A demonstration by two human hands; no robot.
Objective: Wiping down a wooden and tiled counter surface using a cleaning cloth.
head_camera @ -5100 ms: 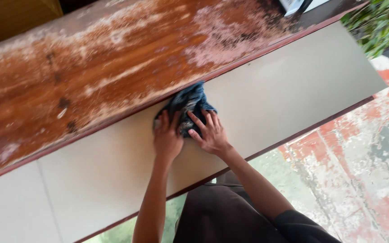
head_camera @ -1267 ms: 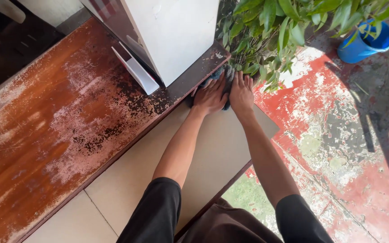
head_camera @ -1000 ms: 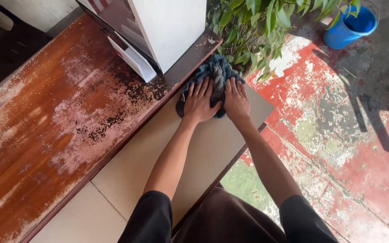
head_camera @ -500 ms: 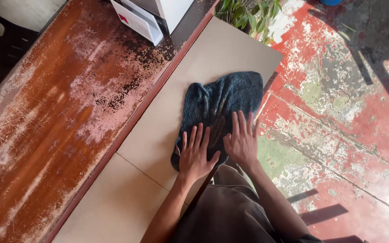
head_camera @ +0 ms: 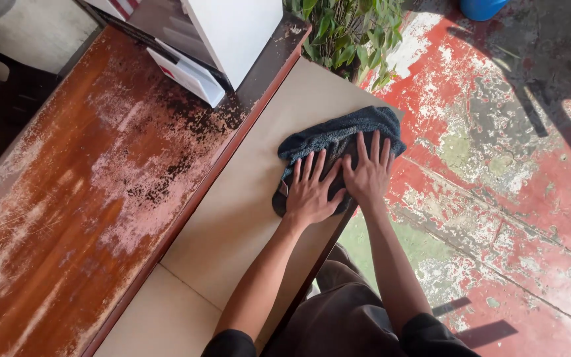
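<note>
A dark blue-grey terry cloth [head_camera: 338, 142], rumpled and bunched, lies at the beige ledge's [head_camera: 246, 205] outer edge near its far corner. Left hand [head_camera: 312, 192] and right hand [head_camera: 368, 173] press flat on it, fingers spread.

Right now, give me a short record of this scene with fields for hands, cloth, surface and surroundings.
left hand: flat on the cloth, fingers spread
right hand: flat on the cloth beside the left
cloth: dark blue-grey, bunched, near the ledge's far end
ledge: pale beige tiles
counter: worn reddish wood alongside
white box: stands on the counter
plant: green, beyond the ledge
floor: peeling red paint
</note>
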